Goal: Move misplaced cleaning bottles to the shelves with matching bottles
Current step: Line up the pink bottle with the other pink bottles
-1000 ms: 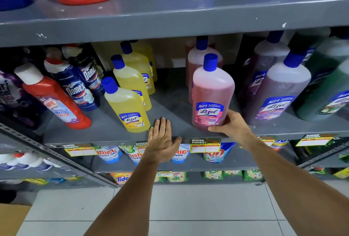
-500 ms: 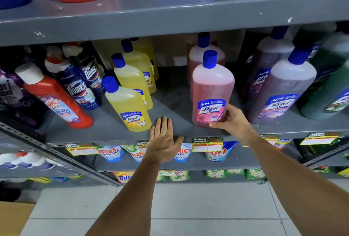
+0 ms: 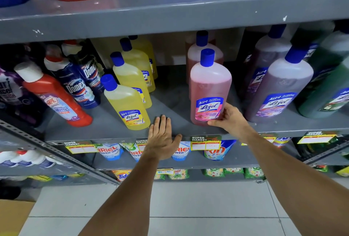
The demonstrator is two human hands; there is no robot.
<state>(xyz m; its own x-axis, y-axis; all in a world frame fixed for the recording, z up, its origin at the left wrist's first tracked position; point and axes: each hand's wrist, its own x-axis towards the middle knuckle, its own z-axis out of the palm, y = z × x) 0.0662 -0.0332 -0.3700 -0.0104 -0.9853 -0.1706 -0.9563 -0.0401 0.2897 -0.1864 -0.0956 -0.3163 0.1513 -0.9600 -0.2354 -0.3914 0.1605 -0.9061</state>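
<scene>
Grey shelving (image 3: 170, 128) carries the pink bottle (image 3: 209, 88), gripped low by the right hand (image 3: 227, 120) before a seemingly matching one behind, nearly placed, while the left hand (image 3: 162, 137) lies flat, empty.

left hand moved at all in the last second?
No. The left hand lies flat on the front edge of the grey shelf, just right of the front yellow bottle, as it did before.

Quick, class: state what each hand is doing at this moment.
Left hand: open, flat on the shelf edge, holding nothing.
Right hand: gripping the base of the pink Lizol bottle.
</scene>
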